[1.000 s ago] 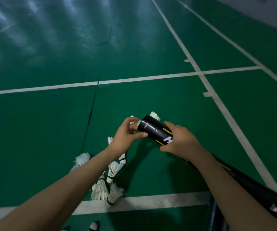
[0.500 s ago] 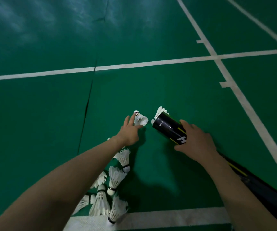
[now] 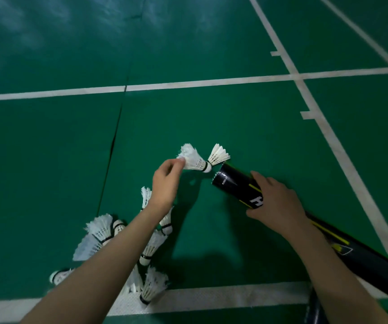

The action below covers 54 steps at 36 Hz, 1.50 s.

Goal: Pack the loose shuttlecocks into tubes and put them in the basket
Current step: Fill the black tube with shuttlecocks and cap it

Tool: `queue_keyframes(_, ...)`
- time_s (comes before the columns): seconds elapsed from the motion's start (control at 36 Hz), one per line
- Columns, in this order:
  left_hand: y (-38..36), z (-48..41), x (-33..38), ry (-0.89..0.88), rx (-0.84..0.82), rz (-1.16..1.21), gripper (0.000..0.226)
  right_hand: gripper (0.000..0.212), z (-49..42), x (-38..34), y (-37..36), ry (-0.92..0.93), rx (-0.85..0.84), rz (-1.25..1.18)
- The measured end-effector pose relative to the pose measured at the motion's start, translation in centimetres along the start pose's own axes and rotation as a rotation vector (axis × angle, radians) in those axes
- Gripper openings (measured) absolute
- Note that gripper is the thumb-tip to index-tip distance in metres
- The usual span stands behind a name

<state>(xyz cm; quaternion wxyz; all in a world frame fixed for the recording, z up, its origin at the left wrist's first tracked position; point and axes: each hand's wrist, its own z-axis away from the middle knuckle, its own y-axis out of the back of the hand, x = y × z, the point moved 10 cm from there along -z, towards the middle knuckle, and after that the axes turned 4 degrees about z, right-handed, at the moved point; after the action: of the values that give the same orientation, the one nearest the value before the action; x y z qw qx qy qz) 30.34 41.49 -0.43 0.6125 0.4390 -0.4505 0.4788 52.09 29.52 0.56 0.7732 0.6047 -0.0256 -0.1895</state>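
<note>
My left hand [image 3: 166, 183] pinches the feather skirt of a white shuttlecock [image 3: 192, 160], its cork pointing right, just left of the open mouth of a long black tube [image 3: 236, 187]. My right hand [image 3: 276, 203] grips that tube near its open end; the tube runs down to the lower right. Another shuttlecock [image 3: 218, 155] lies on the floor just beyond the tube's mouth. Several loose shuttlecocks [image 3: 99, 232] lie in a cluster on the green floor under my left forearm, partly hidden by it.
The green court floor [image 3: 211, 118] carries white lines across the middle, down the right and along the near edge. A dark floor seam [image 3: 112, 150] runs down at left. Part of a second black tube [image 3: 312, 309] shows at the bottom right. No basket is visible.
My left hand has lifted a shuttlecock off the floor and turned its cork toward the tube's mouth. The right hand and tube have hardly shifted; the view tilted slightly.
</note>
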Motion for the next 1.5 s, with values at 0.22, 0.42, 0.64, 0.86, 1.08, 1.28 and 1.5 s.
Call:
queue_keyframes(0.22, -2.3, 4.8, 1.2, 0.028, -0.226, 0.031, 0.031, 0.092, 4.0, -2.4, 1.9, 0.196, 0.102, -0.113)
queue_keyframes(0.42, -3.6, 6.8, 1.5, -0.061, -0.253, -0.143, 0.017, 0.092, 6.6, -2.1, 2.1, 0.207, 0.11, -0.055)
queue_keyframes(0.64, -6.5, 8.7, 2.4, -0.054, -0.437, 0.137, 0.04, 0.094, 7.5, -1.8, 2.1, 0.163, 0.11, -0.09)
queue_keyframes(0.86, -9.4, 8.2, 0.7, 0.041, -0.565, 0.085, 0.047, 0.096, 5.5, -1.2, 1.4, 0.106, 0.091, -0.07)
queue_keyframes(1.08, -8.7, -1.4, -0.4, -0.048, -0.385, -0.423, 0.041, 0.096, 2.0, 1.2, -0.5, -0.013, 0.025, 0.0)
queue_keyframes(1.28, -13.1, -6.1, -2.6, -0.395, -0.649, -1.341, 0.087, 0.098, 0.4, 2.7, -1.7, -0.072, -0.034, 0.0)
queue_keyframes(1.5, -16.1, -7.4, -3.6, -0.48, -0.713, -1.537, 0.079, 0.095, 0.0, 2.5, -2.4, -0.047, -0.077, 0.007)
